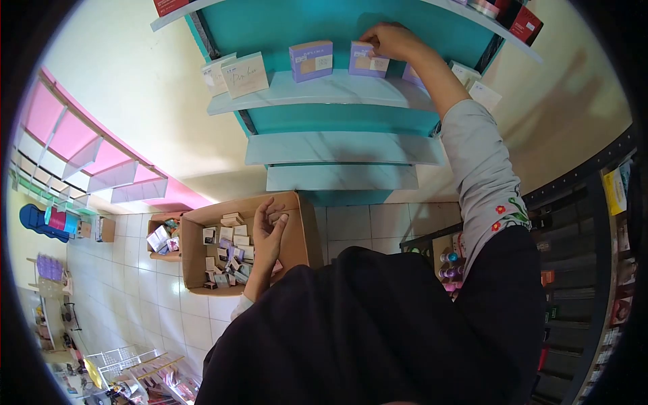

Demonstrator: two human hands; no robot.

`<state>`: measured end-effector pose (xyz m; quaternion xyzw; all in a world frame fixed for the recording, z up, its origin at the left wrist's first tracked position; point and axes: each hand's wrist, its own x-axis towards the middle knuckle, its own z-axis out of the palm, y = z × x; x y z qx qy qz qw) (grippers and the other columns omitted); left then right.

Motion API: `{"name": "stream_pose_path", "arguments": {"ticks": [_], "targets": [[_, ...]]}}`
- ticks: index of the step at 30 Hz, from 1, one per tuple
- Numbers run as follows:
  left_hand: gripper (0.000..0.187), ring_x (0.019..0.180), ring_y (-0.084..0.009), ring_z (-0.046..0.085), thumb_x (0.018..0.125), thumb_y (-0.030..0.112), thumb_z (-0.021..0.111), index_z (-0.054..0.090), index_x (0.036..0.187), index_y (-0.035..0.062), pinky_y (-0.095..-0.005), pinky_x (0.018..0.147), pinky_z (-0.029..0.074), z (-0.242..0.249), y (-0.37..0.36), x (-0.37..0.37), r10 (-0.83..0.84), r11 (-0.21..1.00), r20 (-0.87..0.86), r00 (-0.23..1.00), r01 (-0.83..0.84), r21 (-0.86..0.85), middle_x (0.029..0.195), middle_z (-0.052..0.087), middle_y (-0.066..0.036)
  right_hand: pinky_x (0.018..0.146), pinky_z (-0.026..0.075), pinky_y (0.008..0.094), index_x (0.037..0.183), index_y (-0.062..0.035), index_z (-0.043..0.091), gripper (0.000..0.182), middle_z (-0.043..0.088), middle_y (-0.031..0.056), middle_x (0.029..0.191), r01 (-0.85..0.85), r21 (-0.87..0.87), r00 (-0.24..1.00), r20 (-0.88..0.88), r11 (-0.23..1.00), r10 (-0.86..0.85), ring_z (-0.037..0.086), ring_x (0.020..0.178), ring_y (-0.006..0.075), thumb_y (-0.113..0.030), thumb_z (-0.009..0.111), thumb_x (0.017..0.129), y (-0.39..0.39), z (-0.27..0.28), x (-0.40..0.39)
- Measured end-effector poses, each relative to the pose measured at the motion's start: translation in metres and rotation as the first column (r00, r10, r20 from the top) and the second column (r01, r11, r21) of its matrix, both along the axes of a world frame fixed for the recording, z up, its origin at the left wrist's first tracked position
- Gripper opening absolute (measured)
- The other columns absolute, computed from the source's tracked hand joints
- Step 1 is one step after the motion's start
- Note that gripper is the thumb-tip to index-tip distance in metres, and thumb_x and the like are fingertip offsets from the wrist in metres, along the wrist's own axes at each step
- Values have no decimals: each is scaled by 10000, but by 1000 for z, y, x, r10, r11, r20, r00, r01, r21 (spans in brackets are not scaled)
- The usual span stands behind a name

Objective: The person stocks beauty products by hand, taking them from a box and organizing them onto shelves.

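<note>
Beside the purple box, two leaning white boxes.

The one view comes from my own head and looks forward and down, steeply enough to take in the black cloth over my body, very near at the bottom edge. It faces the front edge of the box-bearing shelf squarely, within my arm's reach, and looks down over the lower shelves to the tiled floor, farther off. The wide lens bends straight lines inside a dark round border.
</note>
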<state>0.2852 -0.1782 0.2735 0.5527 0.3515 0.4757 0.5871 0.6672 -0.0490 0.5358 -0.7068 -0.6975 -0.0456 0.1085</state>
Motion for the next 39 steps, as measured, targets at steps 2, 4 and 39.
{"name": "stream_pose_path", "arguments": {"ticks": [2, 4, 39], "targets": [[509, 930, -123, 547, 842, 11, 596, 382, 1303, 35, -237, 813, 435, 2, 0, -1, -3, 1000, -9, 1000, 3, -5, 1111, 535, -100, 825, 494, 319, 1089, -110, 643, 403, 660, 81, 1041, -12, 26, 1000, -7, 1000, 12, 624, 963, 207, -68, 714, 694, -1, -1, -1], [510, 935, -124, 547, 841, 8, 596, 382, 1303, 33, -237, 816, 435, 2, 1, -2, -1, 1000, -26, 1000, 1, 1, 1109, 536, -103, 831, 492, 317, 1095, -105, 638, 420, 658, 79, 1048, -8, 33, 1000, -5, 999, 8, 623, 968, 204, -71, 724, 685, 1, -2, 2], [378, 861, -278, 636, 704, 157, 700, 588, 1013, -29, -340, 766, 494, -295, 37, -279, 141, 902, -773, 618, -403, -158, 925, 653, -163, 926, 430, 395, 1226, -79, 505, 512, 563, 172, 1179, -266, -678, 876, -467, 685, -123, 533, 1098, 322, -176, 676, 753, -57, -573, -383]]}}
